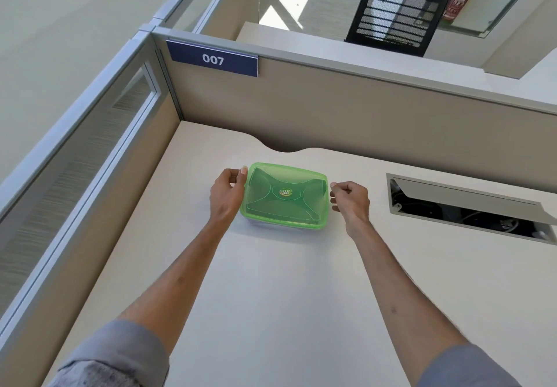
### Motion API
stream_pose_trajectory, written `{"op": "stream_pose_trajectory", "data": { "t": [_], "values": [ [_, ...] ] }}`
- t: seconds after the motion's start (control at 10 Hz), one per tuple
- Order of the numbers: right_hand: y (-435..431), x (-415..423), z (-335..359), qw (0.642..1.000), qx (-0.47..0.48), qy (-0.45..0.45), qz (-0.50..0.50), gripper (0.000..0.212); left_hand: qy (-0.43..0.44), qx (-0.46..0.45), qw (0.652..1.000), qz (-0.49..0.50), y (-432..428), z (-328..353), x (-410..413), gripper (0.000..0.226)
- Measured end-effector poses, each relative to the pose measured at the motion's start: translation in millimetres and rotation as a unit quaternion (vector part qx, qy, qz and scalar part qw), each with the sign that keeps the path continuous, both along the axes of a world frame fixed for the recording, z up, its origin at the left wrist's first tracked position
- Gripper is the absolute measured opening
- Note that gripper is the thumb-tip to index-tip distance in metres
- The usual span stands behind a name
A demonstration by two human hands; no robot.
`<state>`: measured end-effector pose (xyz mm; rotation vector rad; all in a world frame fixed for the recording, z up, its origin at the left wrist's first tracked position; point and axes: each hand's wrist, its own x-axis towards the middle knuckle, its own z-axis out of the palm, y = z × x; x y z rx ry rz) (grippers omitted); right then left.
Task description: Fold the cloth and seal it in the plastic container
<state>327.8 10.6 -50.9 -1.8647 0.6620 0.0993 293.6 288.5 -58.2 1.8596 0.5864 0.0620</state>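
Observation:
A rectangular plastic container with a translucent green lid (pixel 284 195) sits on the pale desk (pixel 286 281), lid on top. A round sticker marks the lid's middle. My left hand (pixel 226 193) is at the container's left edge, thumb tip touching the lid's far left corner. My right hand (pixel 351 198) hovers just off the right edge with its fingers curled, a small gap between them and the lid. No cloth shows outside the container; the lid hides whatever lies inside.
Beige cubicle partitions (pixel 346 106) close the desk at the back and left, with a blue "007" sign (pixel 212 58). An open cable hatch (pixel 470 205) is set into the desk to the right. A black mesh chair back (pixel 398 14) stands beyond the partition.

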Motion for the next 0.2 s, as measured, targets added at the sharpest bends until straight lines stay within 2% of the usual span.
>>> {"op": "stream_pose_trajectory", "data": {
  "t": [0.1, 0.2],
  "values": [
    [-0.2, -9.5, 3.2, 1.0, 0.002, 0.0, 0.02, 0.02, -0.004, 0.007, 1.0, 0.014, -2.2, 4.3, -5.6, 0.048],
    [1.5, -19.8, 12.2, 0.995, -0.09, -0.004, 0.036, 0.02, -0.024, 0.088, 0.995, 0.05, -8.3, 10.9, -12.0, 0.04]
  ]
}}
